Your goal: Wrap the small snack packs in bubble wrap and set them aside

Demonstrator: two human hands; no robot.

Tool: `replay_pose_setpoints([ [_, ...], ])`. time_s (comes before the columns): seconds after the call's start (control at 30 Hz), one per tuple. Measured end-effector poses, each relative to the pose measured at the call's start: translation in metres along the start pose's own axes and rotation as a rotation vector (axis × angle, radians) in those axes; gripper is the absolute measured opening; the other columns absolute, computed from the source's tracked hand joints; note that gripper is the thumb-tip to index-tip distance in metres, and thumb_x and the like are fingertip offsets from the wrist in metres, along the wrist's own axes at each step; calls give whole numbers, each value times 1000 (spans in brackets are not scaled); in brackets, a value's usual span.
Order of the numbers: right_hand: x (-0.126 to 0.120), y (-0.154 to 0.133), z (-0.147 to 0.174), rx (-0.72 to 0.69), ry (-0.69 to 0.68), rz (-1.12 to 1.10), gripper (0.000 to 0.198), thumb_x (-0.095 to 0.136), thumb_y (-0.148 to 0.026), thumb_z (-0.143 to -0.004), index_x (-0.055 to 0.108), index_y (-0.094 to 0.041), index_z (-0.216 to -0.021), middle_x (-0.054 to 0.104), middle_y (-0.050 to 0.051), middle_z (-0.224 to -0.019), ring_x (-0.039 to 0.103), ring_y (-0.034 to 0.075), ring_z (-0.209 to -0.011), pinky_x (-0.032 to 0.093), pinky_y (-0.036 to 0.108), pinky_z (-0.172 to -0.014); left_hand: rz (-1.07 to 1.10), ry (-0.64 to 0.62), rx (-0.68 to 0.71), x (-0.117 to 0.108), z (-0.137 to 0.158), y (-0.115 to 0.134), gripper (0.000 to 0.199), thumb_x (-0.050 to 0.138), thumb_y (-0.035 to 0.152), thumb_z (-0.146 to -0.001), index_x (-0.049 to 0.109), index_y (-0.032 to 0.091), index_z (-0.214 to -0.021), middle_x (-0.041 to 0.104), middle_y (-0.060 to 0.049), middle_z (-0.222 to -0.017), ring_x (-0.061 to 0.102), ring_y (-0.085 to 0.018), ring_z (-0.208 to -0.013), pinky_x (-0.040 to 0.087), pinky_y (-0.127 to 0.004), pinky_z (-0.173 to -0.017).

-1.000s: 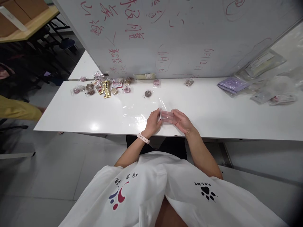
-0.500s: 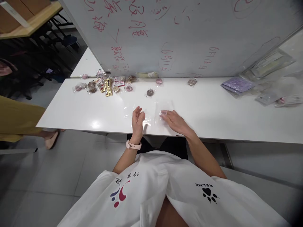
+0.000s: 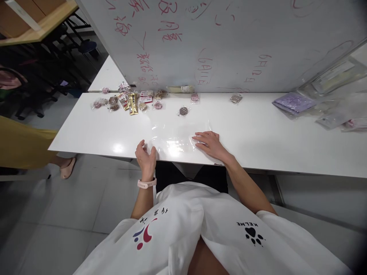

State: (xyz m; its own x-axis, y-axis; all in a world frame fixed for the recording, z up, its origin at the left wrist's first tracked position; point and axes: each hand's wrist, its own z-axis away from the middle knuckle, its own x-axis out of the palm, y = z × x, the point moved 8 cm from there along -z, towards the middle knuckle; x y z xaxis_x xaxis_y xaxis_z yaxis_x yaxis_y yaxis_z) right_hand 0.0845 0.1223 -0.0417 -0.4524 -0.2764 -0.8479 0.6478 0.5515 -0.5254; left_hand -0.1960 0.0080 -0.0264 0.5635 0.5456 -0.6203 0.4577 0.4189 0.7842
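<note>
A clear, shiny plastic sheet or bag (image 3: 172,139) lies spread on the white table in front of me; its exact kind is hard to make out. On its right side rests my right hand (image 3: 210,145), open, fingers stretched out over the plastic. My left hand (image 3: 145,157) is at the table's front edge by the plastic's left end, thumb and fingers apart, nothing visible in it. Beyond the plastic sits a dark round wrapped snack (image 3: 183,111), with a pink wrapped one (image 3: 195,98) farther back.
Several small wrapped snacks, among them a gold packet (image 3: 133,104), cluster at the back left. Another brown wrapped piece (image 3: 236,98) lies back right, near a purple packet (image 3: 293,103) and clear bags. A whiteboard (image 3: 229,46) stands along the back edge. A person's foot (image 3: 68,168) shows at left.
My left hand has moved left and toward me, its fingers spreading. My right hand has gone from a pinch to lying flat, and the plastic now spans the space between my hands.
</note>
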Motion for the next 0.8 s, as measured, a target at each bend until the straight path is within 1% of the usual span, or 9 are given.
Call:
replay_pose_setpoints([
  [0.07, 3, -4, 5, 19, 21, -11, 46, 37, -52, -100, 61, -35, -136, 53, 2, -147, 44, 30, -131, 30, 53, -108, 68, -60, -40, 2, -1, 0, 58, 64, 37, -84, 46, 25, -138, 57, -12, -133, 62, -24, -107, 52, -42, -92],
  [0.17, 6, -9, 10, 16, -10, -7, 54, 39, -60, -98, 56, -32, -142, 47, 4, -152, 40, 32, -134, 28, 54, -110, 217, -166, -111, 11, -7, -4, 67, 66, 39, -82, 40, 24, -142, 57, -13, -134, 66, -19, -93, 56, -36, -79],
  [0.27, 6, -8, 13, -4, -63, 16, 67, 41, -70, -93, 48, -33, -148, 39, 5, -158, 36, 34, -138, 28, 54, -111, 289, -191, -135, 15, -20, -6, 73, 67, 41, -82, 35, 23, -145, 57, -14, -133, 65, -20, -97, 56, -34, -78],
  [0.4, 6, -4, 16, -50, -80, 76, 75, 47, -74, -88, 43, -34, -151, 31, 5, -162, 30, 35, -143, 28, 54, -112, 89, -81, -106, 7, -44, -1, 76, 67, 45, -81, 35, 20, -146, 54, -16, -137, 59, -26, -115, 52, -38, -89],
  [0.5, 8, -4, 18, -97, -42, 161, 74, 52, -73, -87, 45, -33, -149, 32, 7, -161, 28, 36, -145, 23, 55, -114, -138, -135, -37, 13, -60, 12, 74, 63, 53, -83, 39, 18, -143, 63, -16, -122, 63, -30, -107, 48, -46, -93],
  [0.57, 11, -5, 18, -114, -17, 207, 72, 54, -72, -86, 48, -32, -146, 34, 9, -160, 28, 36, -146, 21, 56, -115, -320, -203, 6, 24, -66, 20, 69, 61, 59, -82, 48, 16, -133, 68, -15, -106, 64, -35, -103, 46, -50, -93],
  [0.63, 13, -6, 18, -122, -6, 230, 71, 54, -71, -86, 50, -31, -145, 35, 9, -160, 29, 36, -145, 20, 56, -116, -459, -252, 47, 35, -70, 25, 62, 60, 63, -81, 56, 15, -120, 69, -16, -97, 64, -38, -102, 45, -52, -92],
  [0.73, 14, -7, 18, -127, 5, 242, 71, 54, -71, -86, 50, -31, -144, 35, 9, -160, 29, 36, -145, 19, 56, -116, -518, -246, 149, 45, -71, 36, 45, 60, 61, -82, 61, 18, -96, 67, -18, -103, 60, -38, -107, 45, -51, -91],
  [0.8, 13, -7, 18, -128, 10, 241, 72, 54, -71, -86, 48, -32, -146, 35, 8, -160, 28, 36, -146, 18, 57, -117, -506, -216, 190, 44, -70, 41, 36, 62, 55, -81, 60, 19, -80, 64, -19, -111, 54, -39, -115, 46, -50, -90],
])
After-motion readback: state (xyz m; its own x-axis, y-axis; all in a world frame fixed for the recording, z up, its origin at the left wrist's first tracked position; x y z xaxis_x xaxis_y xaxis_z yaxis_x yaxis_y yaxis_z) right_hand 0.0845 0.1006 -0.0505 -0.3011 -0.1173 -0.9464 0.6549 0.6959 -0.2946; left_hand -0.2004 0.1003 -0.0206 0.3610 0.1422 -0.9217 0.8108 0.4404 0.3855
